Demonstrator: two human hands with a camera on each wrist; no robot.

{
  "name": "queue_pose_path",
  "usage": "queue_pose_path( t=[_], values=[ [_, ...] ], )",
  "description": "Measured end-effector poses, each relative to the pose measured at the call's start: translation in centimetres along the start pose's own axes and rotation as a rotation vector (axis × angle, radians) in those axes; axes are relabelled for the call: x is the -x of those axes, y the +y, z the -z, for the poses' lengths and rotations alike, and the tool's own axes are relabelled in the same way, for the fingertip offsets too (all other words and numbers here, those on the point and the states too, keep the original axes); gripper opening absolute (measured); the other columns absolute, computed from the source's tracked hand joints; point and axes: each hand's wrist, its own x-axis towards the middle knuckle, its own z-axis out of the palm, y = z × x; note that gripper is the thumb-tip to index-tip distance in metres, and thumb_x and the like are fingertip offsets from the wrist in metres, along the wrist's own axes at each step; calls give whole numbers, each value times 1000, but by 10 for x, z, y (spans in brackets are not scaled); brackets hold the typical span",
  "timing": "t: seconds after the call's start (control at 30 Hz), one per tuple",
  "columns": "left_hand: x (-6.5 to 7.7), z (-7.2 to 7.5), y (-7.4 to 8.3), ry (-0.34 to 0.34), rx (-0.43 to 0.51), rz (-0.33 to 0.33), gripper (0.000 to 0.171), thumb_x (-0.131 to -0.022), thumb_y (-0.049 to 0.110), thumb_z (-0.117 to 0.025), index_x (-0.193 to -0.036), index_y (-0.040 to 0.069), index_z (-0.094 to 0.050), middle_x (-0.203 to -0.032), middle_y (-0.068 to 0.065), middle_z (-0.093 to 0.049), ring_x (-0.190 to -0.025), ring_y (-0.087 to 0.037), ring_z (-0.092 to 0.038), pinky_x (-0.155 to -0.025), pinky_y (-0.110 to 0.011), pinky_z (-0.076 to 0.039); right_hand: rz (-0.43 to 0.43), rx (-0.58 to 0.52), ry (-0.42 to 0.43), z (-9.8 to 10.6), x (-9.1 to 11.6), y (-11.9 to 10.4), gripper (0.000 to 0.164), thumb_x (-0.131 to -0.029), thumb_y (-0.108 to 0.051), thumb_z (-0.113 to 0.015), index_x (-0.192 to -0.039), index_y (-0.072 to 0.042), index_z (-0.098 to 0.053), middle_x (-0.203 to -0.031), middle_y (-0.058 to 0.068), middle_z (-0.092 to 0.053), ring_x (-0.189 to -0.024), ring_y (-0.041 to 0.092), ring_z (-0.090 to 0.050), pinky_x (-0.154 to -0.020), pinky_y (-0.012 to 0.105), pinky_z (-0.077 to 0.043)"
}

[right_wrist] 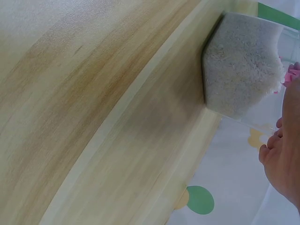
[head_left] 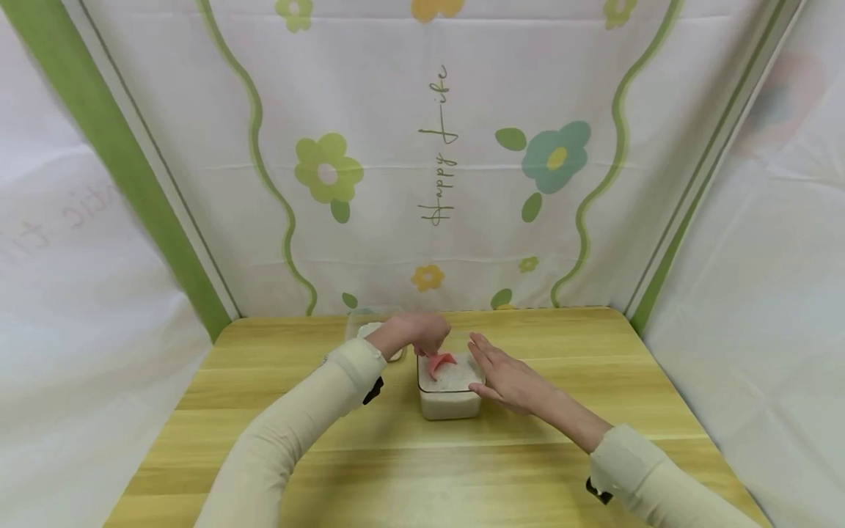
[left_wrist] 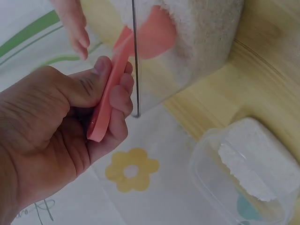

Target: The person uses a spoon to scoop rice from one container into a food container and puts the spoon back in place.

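My left hand (head_left: 428, 331) grips the handle of a pink scoop (left_wrist: 105, 105), thumb on one side and fingers curled round the other. The scoop's bowl lies in the white rice (left_wrist: 187, 28) inside a clear square-sided container (head_left: 450, 407), near its far rim. In the right wrist view, rice (right_wrist: 243, 61) fills much of that container behind its see-through wall. My right hand (head_left: 511, 381) is at the container's right side, fingers extended along the rim; whether it presses the wall cannot be made out.
A second, lower clear plastic container (left_wrist: 206, 154) with white contents stands behind my left wrist, at the table's back edge. The wooden table (head_left: 396, 484) ends at a hanging flower-print curtain (head_left: 383, 242), with white curtains on both sides.
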Motion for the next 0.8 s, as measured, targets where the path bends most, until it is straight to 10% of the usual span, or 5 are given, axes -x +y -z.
queue_pose_path(
  t=[0.27, 0.5, 0.8],
  values=[
    [18, -9, -21, 48, 81, -112, 37, -99, 10, -57, -69, 2, -75, -66, -11, -73, -42, -6, -44, -52, -20, -33, -2, 1, 15, -1, 0, 0, 80, -103, -52, -44, -156, 4, -22, -166, 20, -13, -152, 33, -23, -113, 47, -39],
    [39, -22, -29, 111, 207, -179, 42, -100, 11, -59, -61, 10, -73, -59, -2, -69, -63, -27, -71, -54, -18, -40, -8, -3, 14, -2, 1, 0, 80, -103, -52, -43, -156, 3, -22, -167, 17, -11, -152, 33, -22, -112, 47, -39],
    [55, -43, -40, 163, 411, -201, 42, -100, 11, -59, -60, 13, -73, -55, 1, -66, -41, -3, -40, -47, -19, -28, 0, -7, 18, -3, 1, 1, 80, -104, -53, -42, -156, 3, -22, -167, 18, -11, -153, 33, -22, -113, 48, -39]
  ],
)
